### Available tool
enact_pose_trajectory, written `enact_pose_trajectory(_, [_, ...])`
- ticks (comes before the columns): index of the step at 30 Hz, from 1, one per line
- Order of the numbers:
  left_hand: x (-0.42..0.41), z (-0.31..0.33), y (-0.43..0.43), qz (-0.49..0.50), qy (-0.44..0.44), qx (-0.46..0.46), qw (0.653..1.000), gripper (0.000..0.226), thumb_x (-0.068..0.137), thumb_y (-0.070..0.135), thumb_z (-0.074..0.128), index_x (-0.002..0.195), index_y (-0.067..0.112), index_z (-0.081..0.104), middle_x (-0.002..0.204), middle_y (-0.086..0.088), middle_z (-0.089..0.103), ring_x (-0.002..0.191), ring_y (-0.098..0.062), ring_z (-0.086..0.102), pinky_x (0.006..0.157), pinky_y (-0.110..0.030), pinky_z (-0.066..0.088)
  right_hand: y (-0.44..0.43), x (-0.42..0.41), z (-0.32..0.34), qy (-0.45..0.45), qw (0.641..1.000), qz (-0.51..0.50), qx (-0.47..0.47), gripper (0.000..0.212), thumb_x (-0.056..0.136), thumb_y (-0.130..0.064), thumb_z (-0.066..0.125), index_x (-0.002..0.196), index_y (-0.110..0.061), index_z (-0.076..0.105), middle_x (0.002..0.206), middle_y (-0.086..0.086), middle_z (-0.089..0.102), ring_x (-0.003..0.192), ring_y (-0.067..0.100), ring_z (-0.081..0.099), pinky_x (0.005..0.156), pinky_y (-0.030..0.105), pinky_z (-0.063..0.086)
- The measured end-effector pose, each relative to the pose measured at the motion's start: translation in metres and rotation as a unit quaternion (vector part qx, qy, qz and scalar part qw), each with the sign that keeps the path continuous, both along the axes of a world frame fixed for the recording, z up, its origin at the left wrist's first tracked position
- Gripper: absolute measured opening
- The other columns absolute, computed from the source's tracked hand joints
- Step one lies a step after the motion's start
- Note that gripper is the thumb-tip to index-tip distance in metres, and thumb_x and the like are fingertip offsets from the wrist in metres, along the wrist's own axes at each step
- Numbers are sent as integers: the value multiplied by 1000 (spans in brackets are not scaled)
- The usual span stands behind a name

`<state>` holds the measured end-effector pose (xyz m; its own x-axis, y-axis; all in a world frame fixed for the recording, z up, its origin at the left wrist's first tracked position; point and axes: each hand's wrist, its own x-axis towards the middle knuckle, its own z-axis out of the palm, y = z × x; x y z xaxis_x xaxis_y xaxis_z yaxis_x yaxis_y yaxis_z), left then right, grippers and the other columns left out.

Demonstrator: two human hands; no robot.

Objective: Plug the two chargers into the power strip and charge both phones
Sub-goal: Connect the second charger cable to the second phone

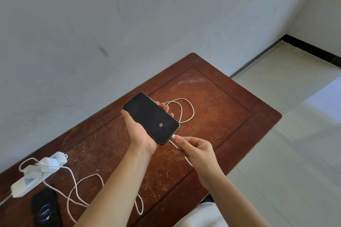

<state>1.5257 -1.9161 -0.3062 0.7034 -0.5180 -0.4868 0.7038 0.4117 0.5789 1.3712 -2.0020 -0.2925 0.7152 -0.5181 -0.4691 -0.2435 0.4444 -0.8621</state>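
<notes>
Two phones are in play: one phone [151, 118] is held above the bench [212, 101], its lit screen suggesting charge; the other phone [46, 206] lies at seven o'clock by the power strip [31, 180]. Left hand [140, 134] cradles it, grip closed on its edges. Right hand [195, 151], at five o'clock, pinches the cable plug [173, 136]; a skewed push could jam the port

the held phone [151, 118] has a black screen with a small pale mark near its lower end. the cable [181, 109] at it is white. the table [212, 97] is reddish-brown wood, streaked with pale scratches, with a darker inlaid border line. the power strip [33, 178] and the chargers [48, 162] on it are white. the second phone [45, 206] is black with a bluish circular glow.
</notes>
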Motion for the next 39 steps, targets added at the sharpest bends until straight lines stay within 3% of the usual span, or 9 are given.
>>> enact_pose_trajectory(5, [-3,-2,-1,-10,2,-7,1000,85,88,82,30,131,17,63,126,-15,70,115,-35,68,88,-55,56,2,-1,1,7,1000,0,-5,30,69,-58,76,82,-32,83,76,-2,79,72,9,75,67,13,53])
enact_pose_trajectory(10, [-3,-1,0,-28,-2,-16,999,83,88,81,31,120,16,71,123,-16,72,115,-36,68,85,-54,57,0,-4,0,14,999,30,-13,30,73,-57,75,82,-30,83,73,-2,78,73,10,75,77,18,52])
enact_pose_trajectory(16, [-1,0,5,-56,8,-13,998,85,83,86,36,118,19,73,126,-15,71,120,-35,65,93,-56,53,-12,-5,1,0,999,35,-5,28,90,-50,66,107,-32,78,97,-8,80,88,6,75,73,18,57])
enact_pose_trajectory(20, [-6,-2,9,-52,-8,41,998,72,82,86,40,111,30,76,116,-9,76,105,-34,73,80,-55,58,-16,-6,-1,-14,999,40,34,29,98,-50,56,104,-34,80,103,-2,80,94,14,75,88,30,60])
enact_pose_trajectory(29, [-10,0,21,-85,17,-5,996,64,90,74,45,118,24,74,125,-13,72,112,-36,69,80,-53,59,-16,-12,-13,-4,999,18,37,18,97,-32,64,105,-27,79,95,3,80,77,9,70,84,33,57])
enact_pose_trajectory(39, [-15,3,19,-79,15,-28,996,58,93,61,42,117,20,75,126,-16,71,109,-35,71,80,-53,58,-18,-16,-14,-26,998,13,58,17,98,-30,64,102,-25,80,88,1,78,77,11,69,79,32,55])
